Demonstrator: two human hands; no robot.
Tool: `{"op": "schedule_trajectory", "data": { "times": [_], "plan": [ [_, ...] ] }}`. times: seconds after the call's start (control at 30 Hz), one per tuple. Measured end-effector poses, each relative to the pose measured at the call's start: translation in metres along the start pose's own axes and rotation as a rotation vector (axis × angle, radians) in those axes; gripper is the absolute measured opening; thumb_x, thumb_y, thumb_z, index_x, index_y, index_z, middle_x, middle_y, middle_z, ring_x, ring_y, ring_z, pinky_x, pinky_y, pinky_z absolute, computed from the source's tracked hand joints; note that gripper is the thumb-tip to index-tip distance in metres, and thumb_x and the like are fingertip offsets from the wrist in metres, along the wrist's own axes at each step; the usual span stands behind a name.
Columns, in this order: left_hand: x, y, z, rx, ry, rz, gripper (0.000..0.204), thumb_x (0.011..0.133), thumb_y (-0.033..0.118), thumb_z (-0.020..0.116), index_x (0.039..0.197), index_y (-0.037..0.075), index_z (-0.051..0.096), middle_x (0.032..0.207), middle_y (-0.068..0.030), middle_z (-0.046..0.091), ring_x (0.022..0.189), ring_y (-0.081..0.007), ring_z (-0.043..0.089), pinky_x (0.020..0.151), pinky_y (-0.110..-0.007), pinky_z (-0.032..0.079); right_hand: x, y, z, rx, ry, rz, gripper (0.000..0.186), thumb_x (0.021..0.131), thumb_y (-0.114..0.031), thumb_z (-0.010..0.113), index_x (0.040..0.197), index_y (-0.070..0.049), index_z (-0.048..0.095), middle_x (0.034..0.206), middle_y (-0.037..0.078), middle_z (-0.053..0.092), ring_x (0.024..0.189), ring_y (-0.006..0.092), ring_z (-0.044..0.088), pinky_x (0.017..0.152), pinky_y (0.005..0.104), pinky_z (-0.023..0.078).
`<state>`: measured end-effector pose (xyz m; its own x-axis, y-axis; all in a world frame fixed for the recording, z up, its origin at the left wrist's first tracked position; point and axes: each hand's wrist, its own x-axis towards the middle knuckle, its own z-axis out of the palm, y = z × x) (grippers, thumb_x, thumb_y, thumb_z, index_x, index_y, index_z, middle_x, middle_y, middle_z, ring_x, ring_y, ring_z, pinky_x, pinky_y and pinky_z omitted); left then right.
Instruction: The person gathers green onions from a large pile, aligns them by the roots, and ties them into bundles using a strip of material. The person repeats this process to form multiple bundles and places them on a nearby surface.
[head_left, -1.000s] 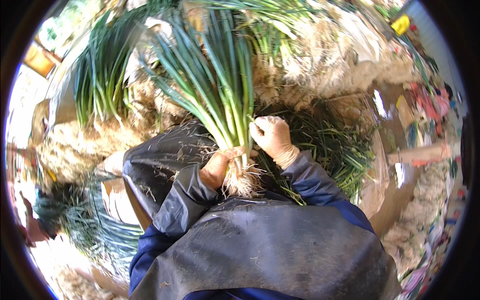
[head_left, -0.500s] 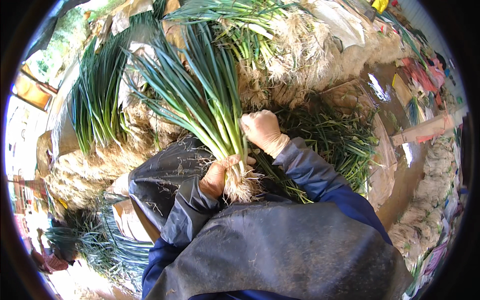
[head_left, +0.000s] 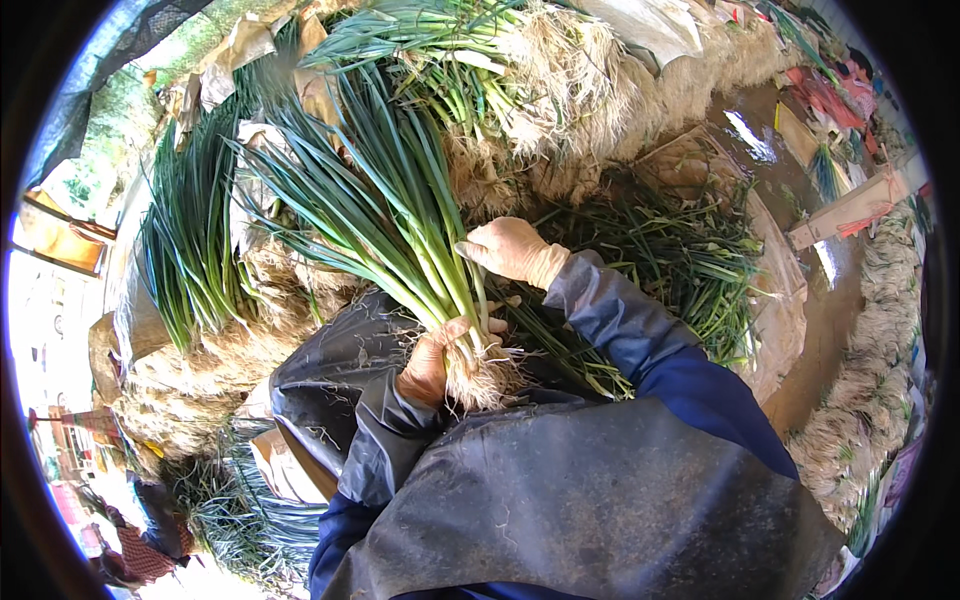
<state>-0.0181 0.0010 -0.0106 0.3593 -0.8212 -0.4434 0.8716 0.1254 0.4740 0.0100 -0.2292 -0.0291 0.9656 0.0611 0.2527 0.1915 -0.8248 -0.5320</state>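
Observation:
My left hand (head_left: 428, 366), gloved, is wrapped round a bunch of green onions (head_left: 425, 240) just above their pale stringy roots (head_left: 482, 378). The bunch leans up and to the left, its long dark leaves fanned out. My right hand (head_left: 508, 250), also gloved, is closed at the right side of the stalks, its thumb and finger against the outer one. What those fingers pinch, if anything, is too small to make out. A dark apron (head_left: 580, 490) covers my lap beneath the bunch.
Loose green trimmings (head_left: 680, 265) lie in a heap to my right. More bunched onions with thick roots (head_left: 570, 80) are stacked ahead, and others (head_left: 195, 240) stand at the left. Beyond the heap is wet brown floor (head_left: 835, 340) with a wooden bar (head_left: 855, 208). Another person (head_left: 150, 545) is at the lower left.
My right hand has shifted slightly left, and its thumb now points at the stalks. The left hand keeps its grip on the bunch. The whole view has turned a little.

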Motion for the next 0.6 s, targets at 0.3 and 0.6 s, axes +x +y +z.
{"op": "schedule_trajectory", "data": {
  "times": [0.3,0.6],
  "plan": [
    [-0.008,0.005,-0.004,-0.019,-0.254,0.032,0.079,0.085,0.038,0.068,0.144,-0.004,0.037,0.114,-0.0144,0.061,0.1,-0.0262,0.06,0.091,-0.04,0.05,-0.025,0.045,0.093,0.584,0.163,0.548,0.035,0.097,-0.03,0.053,0.087,-0.001,0.068,0.077,0.016,0.069,0.072,0.0319,0.067,0.065,0.0447,0.05],
    [-0.118,0.098,0.126,-0.126,-0.657,0.383,0.043,0.094,0.023,0.057,0.127,0.002,0.042,0.09,-0.004,0.06,0.073,-0.0144,0.058,0.07,-0.034,0.05,-0.281,0.14,0.165,-0.23,-1.307,0.26,0.043,0.094,-0.025,0.06,0.134,-0.009,0.057,0.126,0.017,0.062,0.109,0.0315,0.062,0.088,0.0464,0.05]
  ]
}}
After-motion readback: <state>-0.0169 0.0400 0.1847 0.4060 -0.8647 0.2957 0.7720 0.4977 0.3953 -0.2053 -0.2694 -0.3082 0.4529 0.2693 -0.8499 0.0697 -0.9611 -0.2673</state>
